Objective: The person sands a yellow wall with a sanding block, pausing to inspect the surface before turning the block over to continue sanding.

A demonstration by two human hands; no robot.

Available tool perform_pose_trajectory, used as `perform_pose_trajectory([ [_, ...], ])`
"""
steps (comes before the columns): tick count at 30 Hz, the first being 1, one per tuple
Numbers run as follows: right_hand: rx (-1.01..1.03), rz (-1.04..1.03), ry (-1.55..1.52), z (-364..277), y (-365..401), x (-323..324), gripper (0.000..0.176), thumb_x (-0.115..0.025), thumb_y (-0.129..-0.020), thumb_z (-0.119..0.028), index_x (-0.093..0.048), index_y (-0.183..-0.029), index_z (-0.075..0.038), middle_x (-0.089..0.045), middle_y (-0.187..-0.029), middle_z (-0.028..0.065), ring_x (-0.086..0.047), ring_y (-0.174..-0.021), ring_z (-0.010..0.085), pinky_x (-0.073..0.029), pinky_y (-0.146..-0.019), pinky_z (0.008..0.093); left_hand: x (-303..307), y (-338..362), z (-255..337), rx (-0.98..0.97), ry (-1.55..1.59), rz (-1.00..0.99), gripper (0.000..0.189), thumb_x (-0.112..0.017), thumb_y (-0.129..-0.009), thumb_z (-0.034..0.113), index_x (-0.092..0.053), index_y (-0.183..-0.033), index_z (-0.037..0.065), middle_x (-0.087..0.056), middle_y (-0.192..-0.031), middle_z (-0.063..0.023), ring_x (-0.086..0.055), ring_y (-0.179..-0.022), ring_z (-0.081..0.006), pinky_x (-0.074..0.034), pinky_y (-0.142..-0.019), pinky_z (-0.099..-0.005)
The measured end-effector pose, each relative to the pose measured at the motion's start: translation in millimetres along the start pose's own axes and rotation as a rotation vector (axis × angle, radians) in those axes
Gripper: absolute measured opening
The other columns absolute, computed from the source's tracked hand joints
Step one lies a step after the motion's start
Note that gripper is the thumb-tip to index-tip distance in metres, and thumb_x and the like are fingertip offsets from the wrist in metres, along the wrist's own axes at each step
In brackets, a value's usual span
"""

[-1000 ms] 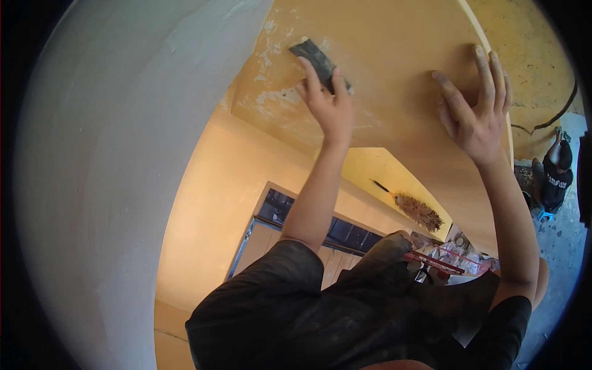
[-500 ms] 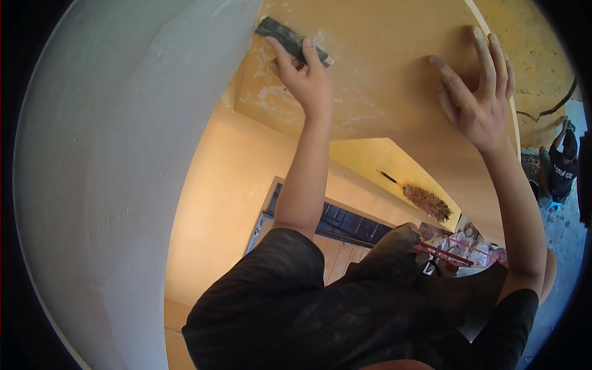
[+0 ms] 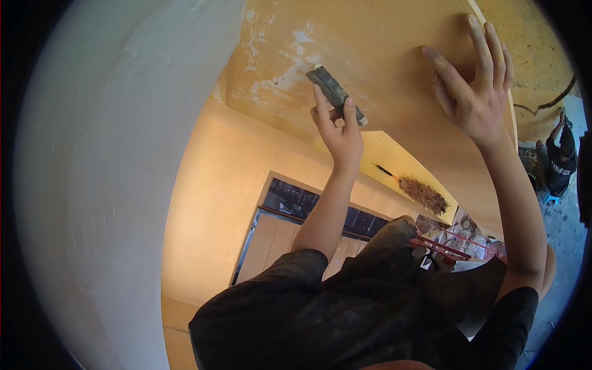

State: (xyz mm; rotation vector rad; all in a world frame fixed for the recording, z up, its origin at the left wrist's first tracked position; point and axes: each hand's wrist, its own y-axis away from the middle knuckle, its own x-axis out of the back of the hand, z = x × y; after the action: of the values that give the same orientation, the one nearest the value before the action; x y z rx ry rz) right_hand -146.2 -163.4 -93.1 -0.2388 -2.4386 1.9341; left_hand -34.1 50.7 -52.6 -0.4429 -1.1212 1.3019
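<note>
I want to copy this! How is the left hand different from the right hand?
The left hand grips a dark block; the right hand holds nothing. The left hand's fingers curl; the right hand's lie spread flat. The left hand is lower than the right hand. Both reach up to the yellow board.

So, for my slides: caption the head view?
Left hand holds a dark block against the orange panel; right hand rests flat there.

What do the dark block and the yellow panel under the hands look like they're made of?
Block: dark grey, matte, gritty-looking, likely an abrasive sanding block, pinched in the left hand. Panel: smooth, flat, yellow-coated board, perhaps wood; whitish patches look like dried filler or scuffed coating.
</note>
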Motion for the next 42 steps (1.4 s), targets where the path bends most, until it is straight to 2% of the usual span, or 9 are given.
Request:
perform_pose_trajectory([
  [7, 0.012, 0.009, 0.029, 4.1, 2.4, -1.7, 0.037, -0.071, -0.076, -0.023, -0.071, -0.112, -0.031, -0.042, -0.145, 0.0177, -0.043, -0.131, 0.0359, -0.032, -0.108, 0.0441, -3.0, 1.4, -3.2, 0.006, 0.018, -0.013, 0.069, -0.064, -0.094, 0.016, -0.026, -0.151, 0.005, -0.043, -0.109, -0.0089, -0.054, -0.089, -0.0145, -0.047, -0.077, -0.0283],
  [9, 0.063, -0.142, -0.016, 9.3, 5.1, 4.2, 0.034, -0.070, -0.073, -0.027, -0.070, -0.106, -0.020, -0.035, -0.147, 0.0300, -0.036, -0.135, 0.0470, -0.026, -0.108, 0.0589, -2.7, 1.7, -3.4, 0.025, 0.043, -0.012, 0.069, -0.064, -0.094, 0.016, -0.026, -0.151, 0.005, -0.043, -0.109, -0.0091, -0.054, -0.089, -0.0149, -0.047, -0.077, -0.0284],
  [16, -0.008, -0.236, -0.030, 3.8, -1.7, 15.4, 0.033, -0.069, -0.070, -0.023, -0.072, -0.102, -0.019, -0.036, -0.146, 0.0311, -0.036, -0.134, 0.0477, -0.030, -0.105, 0.0574, -0.6, -4.8, 3.6, 0.071, 0.049, 0.028, 0.068, -0.064, -0.094, 0.015, -0.027, -0.150, 0.003, -0.043, -0.110, -0.0108, -0.055, -0.087, -0.0139, -0.048, -0.077, -0.0290],
  [26, 0.052, -0.124, 0.068, 7.2, 5.8, 1.0, 0.030, -0.067, -0.073, -0.025, -0.073, -0.102, -0.021, -0.038, -0.144, 0.0319, -0.037, -0.133, 0.0490, -0.030, -0.106, 0.0566, 11.3, -95.5, -25.3, -0.202, -0.224, 0.178, 0.071, -0.066, -0.093, 0.017, -0.027, -0.149, -0.001, -0.044, -0.115, -0.0141, -0.059, -0.085, -0.0151, -0.051, -0.070, -0.0262],
  [29, 0.122, -0.018, 0.104, 5.1, 2.7, -4.0, 0.033, -0.067, -0.073, -0.026, -0.071, -0.105, -0.020, -0.040, -0.142, 0.0317, -0.040, -0.131, 0.0473, -0.031, -0.105, 0.0556, 8.0, -90.8, -24.0, -0.239, -0.226, 0.150, 0.070, -0.065, -0.093, 0.019, -0.028, -0.149, -0.003, -0.042, -0.110, -0.0127, -0.057, -0.083, -0.0138, -0.050, -0.070, -0.0252],
  [31, 0.019, 0.016, 0.054, 0.2, 0.4, -3.9, 0.037, -0.071, -0.076, -0.023, -0.071, -0.112, -0.032, -0.042, -0.145, 0.0176, -0.043, -0.130, 0.0354, -0.031, -0.109, 0.0428, 6.7, -100.9, -13.0, -0.237, -0.237, 0.152, 0.070, -0.065, -0.093, 0.019, -0.028, -0.148, -0.003, -0.042, -0.109, -0.0117, -0.056, -0.082, -0.0131, -0.050, -0.070, -0.0248],
  [37, 0.000, -0.006, 0.070, -0.5, 1.8, -3.8, 0.037, -0.071, -0.076, -0.024, -0.071, -0.112, -0.033, -0.043, -0.145, 0.0182, -0.043, -0.130, 0.0354, -0.031, -0.108, 0.0418, 5.8, -106.3, 6.1, -0.167, -0.088, 0.154, 0.069, -0.065, -0.093, 0.022, -0.030, -0.148, -0.001, -0.041, -0.103, -0.0097, -0.048, -0.086, -0.0161, -0.045, -0.079, -0.0317],
  [40, -0.035, 0.004, -0.031, 4.0, 6.9, -6.5, 0.041, -0.073, -0.072, -0.026, -0.071, -0.112, -0.034, -0.043, -0.146, 0.0147, -0.039, -0.134, 0.0366, -0.028, -0.110, 0.0455, 0.4, -113.3, 7.8, -0.315, -0.203, 0.145, 0.067, -0.063, -0.094, 0.021, -0.030, -0.148, -0.002, -0.040, -0.104, -0.0100, -0.052, -0.087, -0.0158, -0.048, -0.078, -0.0323],
  [42, -0.030, 0.012, -0.018, 5.7, 7.9, -6.4, 0.041, -0.073, -0.071, -0.026, -0.071, -0.112, -0.034, -0.045, -0.145, 0.0156, -0.040, -0.133, 0.0373, -0.029, -0.109, 0.0454, 6.4, -125.3, 24.8, -0.174, -0.035, 0.193, 0.068, -0.064, -0.093, 0.019, -0.030, -0.148, -0.003, -0.040, -0.102, -0.0097, -0.049, -0.086, -0.0162, -0.047, -0.077, -0.0321],
])
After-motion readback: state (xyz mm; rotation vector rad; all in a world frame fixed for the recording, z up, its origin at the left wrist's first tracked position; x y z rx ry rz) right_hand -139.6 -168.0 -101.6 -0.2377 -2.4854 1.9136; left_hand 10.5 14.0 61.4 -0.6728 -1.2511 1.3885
